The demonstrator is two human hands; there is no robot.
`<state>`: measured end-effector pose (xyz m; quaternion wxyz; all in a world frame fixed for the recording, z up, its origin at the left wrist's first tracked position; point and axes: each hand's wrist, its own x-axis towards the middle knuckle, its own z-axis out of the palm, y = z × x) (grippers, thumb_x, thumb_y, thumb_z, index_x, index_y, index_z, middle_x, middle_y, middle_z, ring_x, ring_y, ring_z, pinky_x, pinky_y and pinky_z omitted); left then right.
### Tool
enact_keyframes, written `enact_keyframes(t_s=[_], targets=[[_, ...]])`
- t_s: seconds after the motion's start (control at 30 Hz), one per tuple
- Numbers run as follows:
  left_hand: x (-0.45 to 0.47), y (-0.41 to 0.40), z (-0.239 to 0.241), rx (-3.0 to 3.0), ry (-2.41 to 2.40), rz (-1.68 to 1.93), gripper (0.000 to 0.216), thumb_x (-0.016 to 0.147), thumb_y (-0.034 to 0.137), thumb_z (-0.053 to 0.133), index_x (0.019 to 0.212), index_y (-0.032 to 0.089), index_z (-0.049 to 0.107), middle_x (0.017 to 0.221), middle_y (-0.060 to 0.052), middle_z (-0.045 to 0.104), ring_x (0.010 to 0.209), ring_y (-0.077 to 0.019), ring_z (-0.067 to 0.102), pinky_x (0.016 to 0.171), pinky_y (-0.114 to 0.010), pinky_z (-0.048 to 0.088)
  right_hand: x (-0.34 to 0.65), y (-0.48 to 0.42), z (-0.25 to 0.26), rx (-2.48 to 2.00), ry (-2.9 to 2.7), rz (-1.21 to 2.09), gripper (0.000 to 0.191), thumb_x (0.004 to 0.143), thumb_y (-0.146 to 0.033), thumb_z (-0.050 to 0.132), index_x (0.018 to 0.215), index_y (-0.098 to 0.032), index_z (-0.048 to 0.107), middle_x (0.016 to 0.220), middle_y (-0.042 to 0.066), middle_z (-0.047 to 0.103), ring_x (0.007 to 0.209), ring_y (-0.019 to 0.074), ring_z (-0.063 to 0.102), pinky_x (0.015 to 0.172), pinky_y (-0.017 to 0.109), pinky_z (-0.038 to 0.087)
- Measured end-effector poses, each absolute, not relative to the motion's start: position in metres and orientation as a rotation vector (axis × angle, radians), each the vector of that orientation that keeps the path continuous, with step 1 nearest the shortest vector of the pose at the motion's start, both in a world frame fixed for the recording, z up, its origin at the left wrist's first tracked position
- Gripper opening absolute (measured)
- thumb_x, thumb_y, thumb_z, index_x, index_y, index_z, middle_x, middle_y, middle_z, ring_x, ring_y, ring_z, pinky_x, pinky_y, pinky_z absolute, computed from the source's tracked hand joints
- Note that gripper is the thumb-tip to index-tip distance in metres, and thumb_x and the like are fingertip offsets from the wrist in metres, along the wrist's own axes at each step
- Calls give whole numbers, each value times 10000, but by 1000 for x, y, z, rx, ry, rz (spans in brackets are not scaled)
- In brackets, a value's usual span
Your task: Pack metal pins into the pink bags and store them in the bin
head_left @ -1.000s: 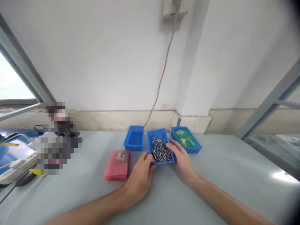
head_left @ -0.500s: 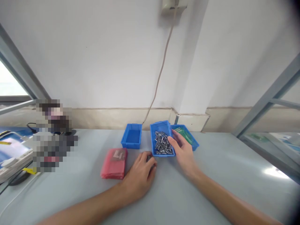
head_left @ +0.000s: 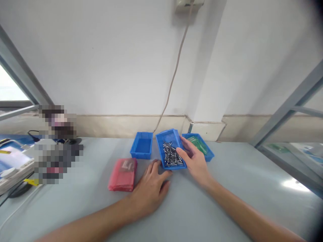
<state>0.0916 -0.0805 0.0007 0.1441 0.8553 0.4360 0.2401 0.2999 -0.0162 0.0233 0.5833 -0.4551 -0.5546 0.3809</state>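
Observation:
My right hand (head_left: 198,164) grips the right wall of a small blue bin (head_left: 167,134), thumb over the rim. The bin is tilted, and a heap of slim silvery metal pieces (head_left: 173,155), like pins or rivets, lies toward its near end. Just left of that bin, my left hand (head_left: 151,185) rests on the table with its fingers apart and nothing visible in them; its fingertips are close to the bin's near left corner. Beside the left hand lies a stack of red translucent plastic bags (head_left: 122,175).
Another blue bin (head_left: 141,155) stands at the back, left of the held one. Behind my right hand, a third blue bin (head_left: 210,156) holds green bags (head_left: 198,144). Power strips and cables (head_left: 19,176) occupy the table's left side. The wall closes off the back.
The held bin has shifted slightly left and turned, its far end swinging left. My left fingers have spread; the small dark thing seen by them earlier no longer shows.

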Motion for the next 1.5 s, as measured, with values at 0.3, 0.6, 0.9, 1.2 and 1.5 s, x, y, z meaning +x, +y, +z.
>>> enact_keyframes(t_s=[0.3,0.6,0.9,1.2,1.5], targets=[[90,-82,3,2419,1258,662,404,1056,233,552,1441,346,605,1564,-118,414,1553,-369,334,1218,-661,428,299,-13,17,-1070,-1374,787,702,909,-534,787,1518,-246,592,1541,105,634,1425,350,597,1167,526,536],[89,-82,5,2397,1224,689,367,1047,213,573,1391,327,630,1529,-122,427,1514,-359,394,1216,-637,436,300,-10,25,-1072,-1381,840,696,882,-555,801,1479,-244,626,1500,111,669,1401,356,620,1163,527,536],[88,-80,-7,2211,1284,797,273,997,289,657,1177,226,461,1548,-167,454,1437,-325,514,1171,-571,496,303,-9,22,-1052,-1407,816,691,899,-538,795,1492,-236,608,1509,127,658,1447,355,575,1201,546,495],[91,-75,-24,2124,1353,870,999,932,419,765,1632,214,83,1660,-241,355,1568,-403,383,1256,-648,391,301,-15,18,-1022,-1516,761,660,938,-498,774,1529,-293,564,1583,97,593,1502,344,514,1210,544,489],[92,-74,-22,2115,1298,924,1176,920,389,780,1691,258,-99,1736,-204,266,1614,-375,303,1286,-628,354,303,-14,18,-1032,-1525,718,641,954,-486,761,1533,-312,549,1567,88,605,1496,335,522,1200,546,499]])
